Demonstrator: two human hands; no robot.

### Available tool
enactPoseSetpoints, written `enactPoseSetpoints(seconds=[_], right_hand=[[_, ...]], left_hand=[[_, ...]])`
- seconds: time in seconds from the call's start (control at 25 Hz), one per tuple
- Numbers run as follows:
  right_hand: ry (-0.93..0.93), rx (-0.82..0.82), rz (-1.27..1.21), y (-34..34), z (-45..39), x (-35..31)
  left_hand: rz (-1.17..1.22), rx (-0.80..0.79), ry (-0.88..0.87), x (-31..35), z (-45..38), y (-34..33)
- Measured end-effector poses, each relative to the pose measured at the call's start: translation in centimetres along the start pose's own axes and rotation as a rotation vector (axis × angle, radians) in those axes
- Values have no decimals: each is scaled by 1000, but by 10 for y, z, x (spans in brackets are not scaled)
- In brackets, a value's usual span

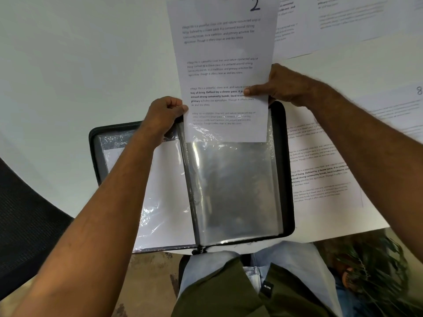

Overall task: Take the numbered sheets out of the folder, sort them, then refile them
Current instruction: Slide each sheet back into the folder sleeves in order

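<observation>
Folder [231,193] lies open on the white counter [68,65], at 6 o'clock near your lap. Its clear pocket is shiny and floppy, so it may slip. Sheet 2 [222,65] stands up at 12 o'clock, its bottom edge just inside that pocket. Paper is thin, light and bends easily, so hold it by both side edges. More sheets [320,161] lie at 3 o'clock. Your right hand [281,88] pinches the sheet's right edge. Your left hand [164,115] has its fingers curled, pinching the pocket's top by the sheet's left edge.

White table [68,65]; black mesh chair [27,225] at left; green plant [377,266] lower right.
</observation>
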State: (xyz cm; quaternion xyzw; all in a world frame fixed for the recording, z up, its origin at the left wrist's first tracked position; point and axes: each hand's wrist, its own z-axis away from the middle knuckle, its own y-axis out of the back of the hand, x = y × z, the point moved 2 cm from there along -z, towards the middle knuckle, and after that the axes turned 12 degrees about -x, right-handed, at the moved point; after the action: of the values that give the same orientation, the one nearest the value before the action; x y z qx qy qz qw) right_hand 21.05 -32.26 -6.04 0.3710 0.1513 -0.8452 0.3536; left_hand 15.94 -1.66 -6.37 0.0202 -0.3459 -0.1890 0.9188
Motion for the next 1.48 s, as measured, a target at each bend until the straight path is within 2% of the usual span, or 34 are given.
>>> enactPoseSetpoints(seconds=[0.32, 0.4, 0.52, 0.6, 0.88, 1.0, 1.24, 1.48], right_hand=[[-103, -127, 218, -11, -4, 9], [-73, -101, 183, -11, -3, 6], [23, 43, 71, -9, -3, -1], [21, 72, 59, -8, -3, -4], [-153, -140, 355, -9, -2, -1], [-202, -179, 443, -11, -5, -5], [4, 90, 264, -9, -7, -19], [-143, -119, 407, -10, -4, -18]], left_hand=[[98, 18, -8, -2, 2, -3], [107, 30, -26, -2, 3, -4], [115, 1, -18, -4, 4, -3], [131, -25, -4, -5, 4, -1], [113, -22, -34, -6, 2, -1], [104, -4, -28, -5, 1, -1], [70, -60, 3, -9, 1, 1], [106, -40, -23, -8, -1, 1]])
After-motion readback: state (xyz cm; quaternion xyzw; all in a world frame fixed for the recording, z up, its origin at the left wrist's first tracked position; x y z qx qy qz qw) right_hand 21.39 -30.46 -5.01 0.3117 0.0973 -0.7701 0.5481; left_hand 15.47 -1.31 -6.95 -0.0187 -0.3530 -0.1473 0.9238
